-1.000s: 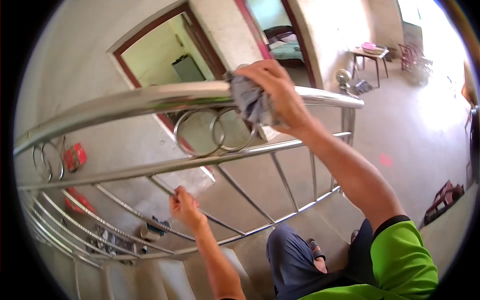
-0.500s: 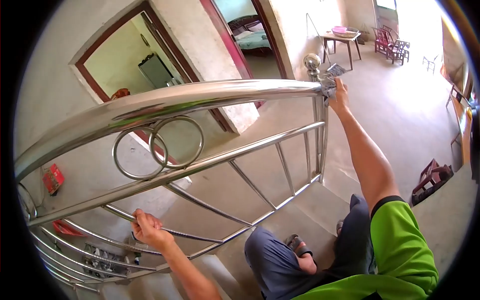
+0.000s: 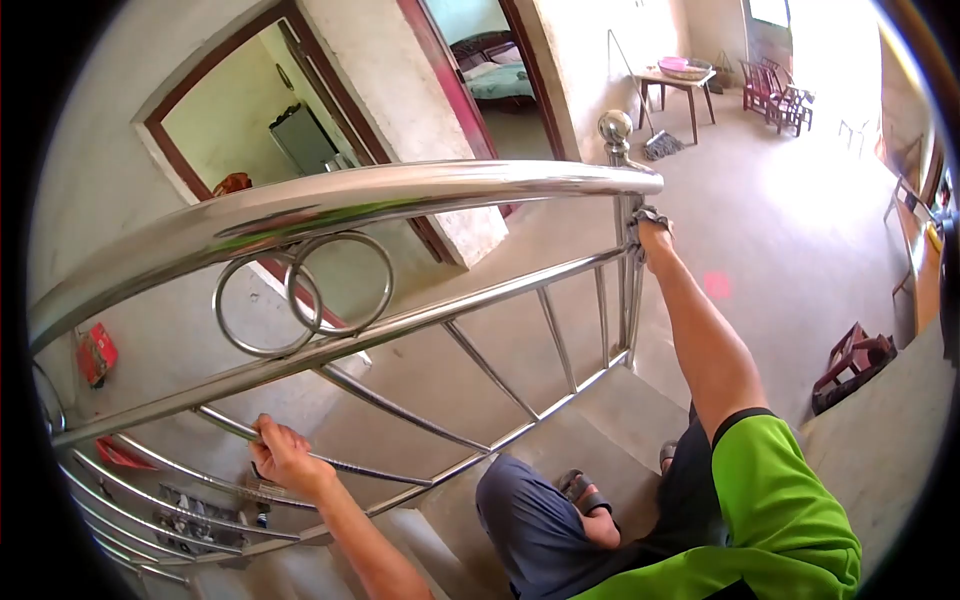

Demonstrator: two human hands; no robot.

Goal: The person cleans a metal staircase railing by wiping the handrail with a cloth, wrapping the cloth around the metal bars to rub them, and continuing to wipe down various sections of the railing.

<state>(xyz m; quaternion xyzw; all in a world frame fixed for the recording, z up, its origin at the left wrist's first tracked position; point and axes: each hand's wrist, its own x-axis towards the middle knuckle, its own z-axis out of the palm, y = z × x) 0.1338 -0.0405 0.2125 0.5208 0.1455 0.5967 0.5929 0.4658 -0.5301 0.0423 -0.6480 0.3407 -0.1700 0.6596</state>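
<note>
A shiny metal stair railing [image 3: 420,182] crosses the view, with two interlocked rings [image 3: 340,283] below its thick top rail. My left hand [image 3: 288,455] is closed around a thin slanted baluster [image 3: 372,471] at lower left. At the far end of the railing, my right hand [image 3: 655,240] is closed on a grey cloth [image 3: 650,216]. It presses the cloth against the end post [image 3: 630,290], just under the top rail. A round metal ball [image 3: 614,127] caps that post. The fingertips of my right hand are partly hidden.
Concrete steps [image 3: 590,430] lie under my sandalled feet. Past the railing, a mop [image 3: 660,145] leans by a small table [image 3: 690,82] holding basins. Wooden chairs [image 3: 775,95] stand farther back. A dark red stool [image 3: 850,360] is at right, and a red bag [image 3: 97,355] at left.
My right hand has moved down with the cloth, from the end of the top rail to the post below it. My left hand keeps its hold on the baluster.
</note>
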